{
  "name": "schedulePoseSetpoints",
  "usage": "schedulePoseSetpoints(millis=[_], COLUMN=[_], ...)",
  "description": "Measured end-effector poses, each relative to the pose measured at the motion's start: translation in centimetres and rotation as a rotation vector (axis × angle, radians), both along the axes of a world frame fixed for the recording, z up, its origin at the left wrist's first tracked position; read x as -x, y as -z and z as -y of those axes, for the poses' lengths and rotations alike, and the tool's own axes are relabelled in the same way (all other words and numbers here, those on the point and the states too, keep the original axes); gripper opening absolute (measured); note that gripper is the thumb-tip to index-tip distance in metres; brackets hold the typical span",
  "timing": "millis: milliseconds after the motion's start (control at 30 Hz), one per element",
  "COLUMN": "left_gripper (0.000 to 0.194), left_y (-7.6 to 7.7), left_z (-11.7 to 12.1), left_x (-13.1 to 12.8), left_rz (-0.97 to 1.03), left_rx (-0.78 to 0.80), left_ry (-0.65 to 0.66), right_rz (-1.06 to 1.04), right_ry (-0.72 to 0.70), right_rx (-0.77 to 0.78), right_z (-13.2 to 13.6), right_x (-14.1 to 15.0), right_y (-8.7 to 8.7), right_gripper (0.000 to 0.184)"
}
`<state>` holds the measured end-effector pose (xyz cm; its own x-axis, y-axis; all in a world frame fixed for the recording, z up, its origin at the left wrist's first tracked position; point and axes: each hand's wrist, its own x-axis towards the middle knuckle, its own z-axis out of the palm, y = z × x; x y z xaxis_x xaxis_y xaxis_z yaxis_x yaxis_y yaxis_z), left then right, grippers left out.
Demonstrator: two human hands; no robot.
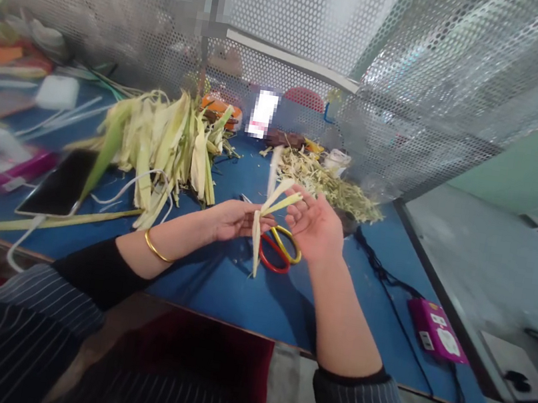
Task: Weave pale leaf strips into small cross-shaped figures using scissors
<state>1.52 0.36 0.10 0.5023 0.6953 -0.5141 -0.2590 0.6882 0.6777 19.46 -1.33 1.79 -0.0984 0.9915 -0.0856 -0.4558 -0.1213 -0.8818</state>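
My left hand (240, 221) is closed on a folded pale corn husk (268, 207), whose strips cross near the fingertips. One end hangs down and others point up and to the right. Facing it, palm turned toward me, my right hand (316, 225) has loosely bent fingers set apart, close to the husk's right-hand tips. Whether those fingertips touch the husk I cannot tell. Just below and behind the husk lie scissors (275, 256) with one red and one yellow handle loop; their blades are mostly hidden by my left hand.
A large heap of corn husks (167, 139) lies left on the blue table (215, 288); shredded scraps (342, 185) are at the back right. A phone (60, 180) with a white cable lies left. A magenta box (436, 329) and black cords sit right, before a perforated metal screen (295, 24).
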Motion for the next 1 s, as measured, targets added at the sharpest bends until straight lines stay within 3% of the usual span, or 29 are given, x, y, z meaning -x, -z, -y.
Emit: schedulePoseSetpoints(millis=[167, 300, 467, 733, 1000], left_gripper=[0.024, 0.027, 0.028, 0.016, 0.019], left_y=[-1.1, -1.7, -0.9, -0.5, -0.6], left_z=[0.3, 0.8, 1.2, 1.1, 0.6], left_x=[0.3, 0.6, -0.2, -0.2, 0.1], left_rz=[0.159, 0.230, 0.124, 0.111, 0.080], left_rx=[0.040, -0.029, -0.126, -0.139, -0.152], left_ry=[-0.004, -0.014, -0.015, 0.106, 0.025], right_rz=[0.269, 0.538, 0.934, 0.853, 0.979], right_ry=[0.198, 0.184, 0.298, 0.401, 0.392], right_rx=[-0.212, -0.411, -0.554, -0.426, -0.706], right_z=[0.2, 1.2, 1.7, 1.3, 2.0], right_x=[0.6, 1.8, 2.6, 2.4, 2.4], right_y=[0.7, 0.6, 1.0, 1.2, 0.7], right_gripper=[0.025, 0.023, 0.014, 0.009, 0.008])
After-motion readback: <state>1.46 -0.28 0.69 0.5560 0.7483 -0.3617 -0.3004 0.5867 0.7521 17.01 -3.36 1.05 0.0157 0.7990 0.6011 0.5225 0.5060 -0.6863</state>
